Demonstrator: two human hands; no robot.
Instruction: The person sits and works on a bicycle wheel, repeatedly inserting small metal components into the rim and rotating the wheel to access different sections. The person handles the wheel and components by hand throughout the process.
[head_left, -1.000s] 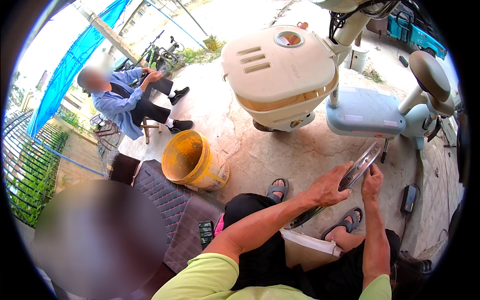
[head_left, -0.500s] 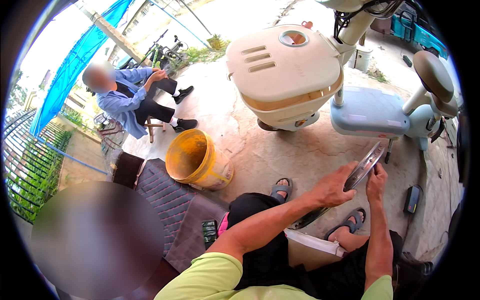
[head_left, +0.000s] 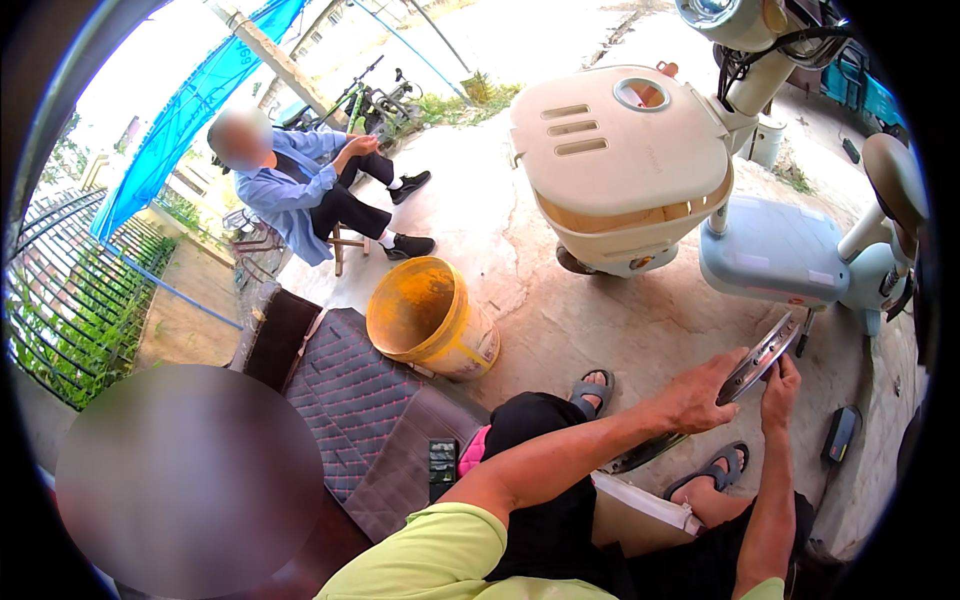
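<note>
Seen nearly edge-on, a silver metal wheel rim (head_left: 762, 362) with a row of small holes along it is tilted up over my lap. My left hand (head_left: 703, 393) is closed around its left side, fingers wrapped over the edge. My right hand (head_left: 779, 393) grips the same rim from the right, with the fingers near its upper edge. A dark curved piece (head_left: 645, 455) shows below my left forearm; whether it belongs to the rim I cannot tell. Under it, a white-edged container or box (head_left: 640, 505) stands between my legs.
A yellow bucket (head_left: 480, 345) stands ahead left, beside a quilted dark seat (head_left: 350, 400) with a phone-like object (head_left: 442, 462). Ahead is a scooter with a cream basket (head_left: 620, 130) and grey-blue footboard (head_left: 770, 250). A seated person (head_left: 290, 190) is far left. A dark box (head_left: 842, 433) lies right.
The whole view has swung left, so the scene sits further right in the picture. Both hands keep their hold on the rim, with little change in its tilt.
</note>
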